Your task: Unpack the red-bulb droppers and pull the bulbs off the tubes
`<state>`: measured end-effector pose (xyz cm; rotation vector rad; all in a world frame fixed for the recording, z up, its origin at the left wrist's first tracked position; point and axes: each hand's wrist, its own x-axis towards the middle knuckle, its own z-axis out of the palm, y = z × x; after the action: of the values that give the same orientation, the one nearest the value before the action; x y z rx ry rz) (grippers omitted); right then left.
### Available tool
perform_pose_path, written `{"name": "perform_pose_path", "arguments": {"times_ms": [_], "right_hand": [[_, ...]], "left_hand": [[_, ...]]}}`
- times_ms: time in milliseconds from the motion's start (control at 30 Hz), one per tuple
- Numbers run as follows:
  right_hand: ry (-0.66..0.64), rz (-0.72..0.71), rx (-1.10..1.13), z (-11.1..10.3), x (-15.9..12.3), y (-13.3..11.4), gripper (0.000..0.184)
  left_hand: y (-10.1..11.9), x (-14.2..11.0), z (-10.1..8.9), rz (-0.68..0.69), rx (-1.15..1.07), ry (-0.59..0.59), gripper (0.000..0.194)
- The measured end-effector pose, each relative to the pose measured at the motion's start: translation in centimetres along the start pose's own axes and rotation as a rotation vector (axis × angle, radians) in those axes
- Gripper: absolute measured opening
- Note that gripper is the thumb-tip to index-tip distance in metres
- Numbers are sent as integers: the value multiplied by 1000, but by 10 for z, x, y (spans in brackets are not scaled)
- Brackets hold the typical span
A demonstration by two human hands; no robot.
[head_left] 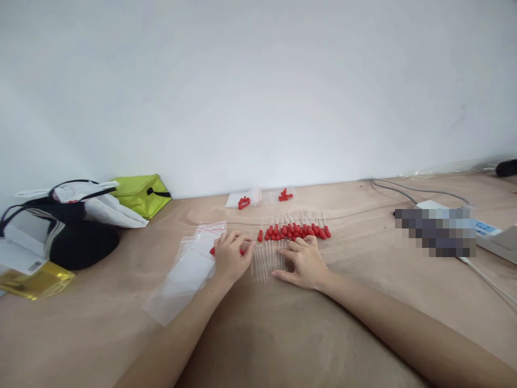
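A row of droppers with clear tubes and red rubber bulbs [297,231] lies across the middle of the table. Nearer to me is a row of bare clear tubes [263,261], side by side. My right hand [305,264] rests over the right end of these tubes, its thumb apart from the fingers and the fingertips touching them. To their left is my left hand [232,256], palm down with bent fingers, thumb and forefinger apart at the tubes' edge. Loose red bulbs [212,251] show beside and under it, partly hidden by the hand.
Flat clear zip bags [181,275] lie left of my left hand. Two small bags with red bulbs [244,202] are near the wall. At far left are a yellow-green bag [141,194], a white bag and a black cap [83,242]. A blurred-out object [436,231] and cables [404,188] are at right.
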<state>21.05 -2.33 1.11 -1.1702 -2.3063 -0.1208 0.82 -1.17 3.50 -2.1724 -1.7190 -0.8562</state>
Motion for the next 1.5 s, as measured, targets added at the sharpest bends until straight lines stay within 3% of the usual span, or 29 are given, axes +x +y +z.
{"name": "perform_pose_path", "arguments": {"times_ms": [133,233,367,567,700,800,833,900,1000,1167,1333,1500], "right_hand": [[99,56,63,-6,-11,7,31],[195,106,71,-11,-23,16,25],[258,131,72,-14,-32,27,25],[280,131,78,-11,-28,28,23],[294,153,92,-10,-29,28,20],[369,164,79,-11,-30,28,22],[398,155,64,-12,-30,28,27],[430,107,25,-15,-29,25,38],[370,-38,-16,-19,-26,15,46],[244,-211,41,-10,-21,1,31],[208,-181,37,1,-20,0,19],[179,-193,67,-2,-22,-1,19]], "left_hand": [[27,25,22,0,-21,-152,14],[37,42,39,-73,-7,-231,18],[39,50,52,-131,-3,-239,21],[45,51,58,-149,-17,-180,10],[43,49,48,-187,-59,-103,15],[33,35,27,-132,-124,-60,14],[29,27,18,-88,-152,-46,13],[19,7,2,137,-261,3,14],[6,-23,-12,375,-247,8,14],[2,-44,-13,456,-205,62,19],[14,-39,-10,464,-241,70,12],[20,-38,-6,483,-234,65,14]]}}
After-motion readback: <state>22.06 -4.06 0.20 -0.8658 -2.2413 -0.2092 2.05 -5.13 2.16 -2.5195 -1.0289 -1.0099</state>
